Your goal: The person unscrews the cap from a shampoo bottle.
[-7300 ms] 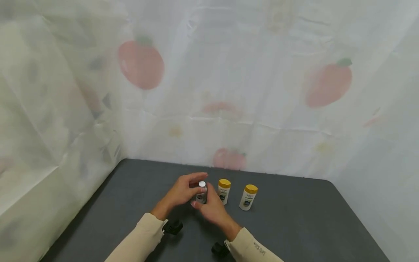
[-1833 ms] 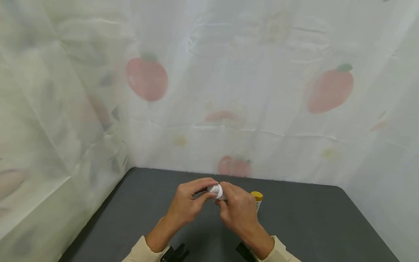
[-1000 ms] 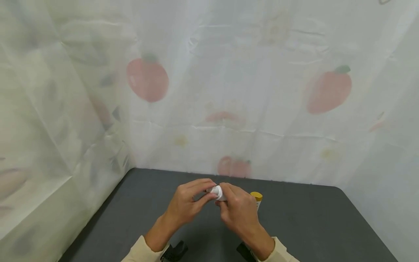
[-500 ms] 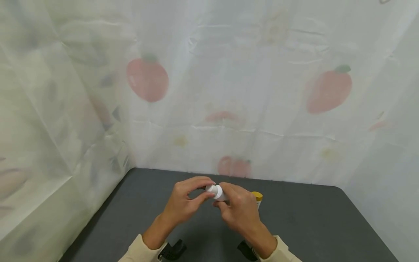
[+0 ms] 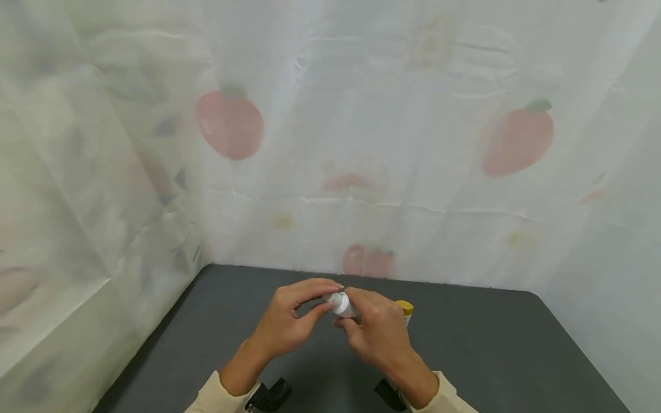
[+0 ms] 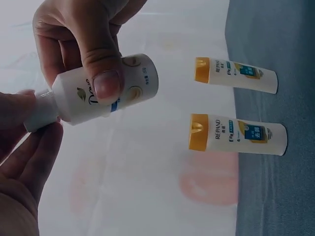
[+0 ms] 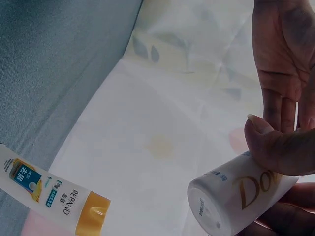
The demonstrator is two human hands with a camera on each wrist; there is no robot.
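Overhead, two hands meeting above the near middle of the dark desk (image 5: 496, 350), one small white Dove bottle (image 6: 106, 91) between them, held clear of the surface. Right hand (image 5: 379, 335) curled round the bottle's body, thumb pressed flat across the label in the left wrist view. Left hand (image 5: 289, 324) pinching the white cap (image 5: 338, 300) at the bottle's narrow end, fingertips (image 5: 326, 310) closed on it from both sides. Long axis roughly level, cap end toward the left hand, flat base (image 7: 206, 211) toward the right and slightly away. Printed name legible along the body in both wrist views.

Two yellow-capped white bottles standing upright on the desk behind the hands, toward the far edge: nearer one (image 6: 238, 134) and farther one (image 6: 236, 75), side by side, apart from each other, both marked REPAND with a blue patch on the label. Only one yellow cap (image 5: 405, 308) visible from the head camera, peeking out just right of the right hand; the other hidden behind the hands. One of them (image 7: 54, 196) also in the right wrist view.

White sheeting with faint red fruit prints (image 5: 229, 126) hung behind and at the left of the desk. Cream sleeves (image 5: 217, 396) at both wrists, with black wrist mounts (image 5: 265, 396) below them.
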